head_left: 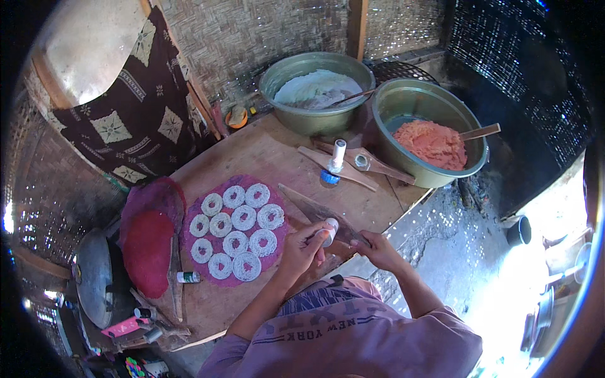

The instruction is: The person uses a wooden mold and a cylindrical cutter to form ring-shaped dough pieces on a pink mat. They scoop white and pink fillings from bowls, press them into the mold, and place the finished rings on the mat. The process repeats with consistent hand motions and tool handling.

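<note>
Centre frame: I log right hand (379, 251) gripping wooden paddle (307, 203) at lower right, long axis toward upper left; left hand (306, 247) grips white cylinder (331, 229) overlapping it.

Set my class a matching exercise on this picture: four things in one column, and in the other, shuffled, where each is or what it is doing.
Column one
1. Rings
2. Dough
3. Powder
4. Right hand

Column two
A. In the left basin
B. Gripping one end of a plank
C. On the round purple mat
D. In the right basin

Right pairs: 1-C, 2-D, 3-A, 4-B
</note>
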